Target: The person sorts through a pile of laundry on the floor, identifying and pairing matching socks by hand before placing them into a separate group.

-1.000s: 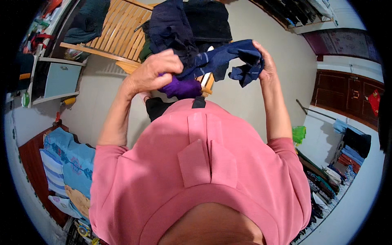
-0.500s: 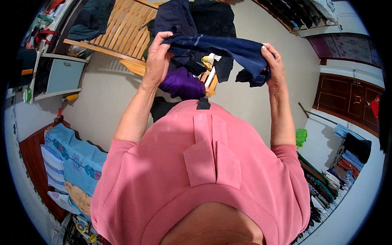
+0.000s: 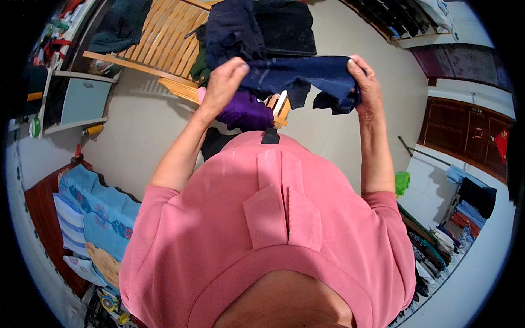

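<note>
A dark blue denim garment (image 3: 306, 70) is stretched sideways between my two hands, its lower edge hanging uneven on the right. My left hand (image 3: 227, 79) is closed at the garment's left end, fingertips curled against the cloth. At the other end, my right hand (image 3: 367, 87) pinches the cloth, thumb on top. Beneath and behind lie a faded navy garment (image 3: 232, 27) and a black garment (image 3: 287, 27). A purple cloth (image 3: 246, 111) sits just below my left hand, partly covered by my wrist.
A slatted wooden lounger (image 3: 164, 38) stands under the clothes at the far left. Beyond it is a cabinet with a pale blue door (image 3: 85, 102). A bed with blue bedding (image 3: 101, 197) lies to the left. Stacked clothes (image 3: 473, 205) and a brown door (image 3: 459, 128) are on the right.
My left hand has moved right and slightly nearer along the garment, and its fingers have curled in. The right hand has barely moved. The yellow and white item beneath is now covered.
</note>
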`<move>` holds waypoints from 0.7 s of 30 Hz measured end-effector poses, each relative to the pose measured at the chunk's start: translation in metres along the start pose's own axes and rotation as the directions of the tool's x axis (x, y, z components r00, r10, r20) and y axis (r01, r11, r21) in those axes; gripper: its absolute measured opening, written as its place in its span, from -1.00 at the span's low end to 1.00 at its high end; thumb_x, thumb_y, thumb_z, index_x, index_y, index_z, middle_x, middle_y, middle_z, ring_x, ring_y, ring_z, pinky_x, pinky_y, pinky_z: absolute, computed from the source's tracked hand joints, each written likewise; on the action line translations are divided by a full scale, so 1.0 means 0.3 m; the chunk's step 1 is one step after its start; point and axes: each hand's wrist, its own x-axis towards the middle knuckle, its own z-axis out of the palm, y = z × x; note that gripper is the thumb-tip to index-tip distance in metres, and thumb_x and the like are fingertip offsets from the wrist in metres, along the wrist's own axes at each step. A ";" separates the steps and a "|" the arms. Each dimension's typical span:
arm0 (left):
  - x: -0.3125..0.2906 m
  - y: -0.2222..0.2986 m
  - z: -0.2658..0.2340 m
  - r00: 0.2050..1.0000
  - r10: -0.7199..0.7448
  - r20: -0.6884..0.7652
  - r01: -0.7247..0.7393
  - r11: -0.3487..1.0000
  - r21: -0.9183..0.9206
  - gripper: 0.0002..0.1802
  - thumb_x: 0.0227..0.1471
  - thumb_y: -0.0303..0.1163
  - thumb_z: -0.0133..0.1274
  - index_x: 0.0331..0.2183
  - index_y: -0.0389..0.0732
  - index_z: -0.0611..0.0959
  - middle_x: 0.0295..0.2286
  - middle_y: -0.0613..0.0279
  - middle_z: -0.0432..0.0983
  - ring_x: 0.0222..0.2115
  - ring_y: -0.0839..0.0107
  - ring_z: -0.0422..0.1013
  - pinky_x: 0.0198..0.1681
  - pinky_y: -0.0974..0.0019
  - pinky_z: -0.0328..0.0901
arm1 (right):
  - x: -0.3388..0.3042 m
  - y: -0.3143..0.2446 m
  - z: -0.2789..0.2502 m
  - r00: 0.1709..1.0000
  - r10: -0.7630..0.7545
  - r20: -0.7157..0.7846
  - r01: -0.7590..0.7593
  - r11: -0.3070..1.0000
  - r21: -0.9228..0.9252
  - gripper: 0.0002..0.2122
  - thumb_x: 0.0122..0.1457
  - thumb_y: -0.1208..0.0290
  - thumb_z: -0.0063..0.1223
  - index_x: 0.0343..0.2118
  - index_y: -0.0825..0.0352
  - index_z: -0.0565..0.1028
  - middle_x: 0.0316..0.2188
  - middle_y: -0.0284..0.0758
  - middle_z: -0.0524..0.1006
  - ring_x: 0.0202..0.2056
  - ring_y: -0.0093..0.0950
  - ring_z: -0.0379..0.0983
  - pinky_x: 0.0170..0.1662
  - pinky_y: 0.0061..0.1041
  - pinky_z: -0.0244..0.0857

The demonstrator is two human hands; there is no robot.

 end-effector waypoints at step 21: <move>0.043 0.276 0.074 0.839 0.432 0.330 -0.515 0.828 0.224 -0.31 -0.13 -0.37 0.17 0.09 -0.19 0.38 -0.02 0.14 0.40 0.01 0.23 0.30 0.10 0.21 0.16 | -0.008 0.041 0.160 0.877 0.189 0.443 0.124 0.800 -0.587 -0.54 0.08 0.25 0.18 -0.01 0.42 0.43 -0.22 -0.20 0.53 -0.21 -0.49 0.42 -0.12 -0.49 0.29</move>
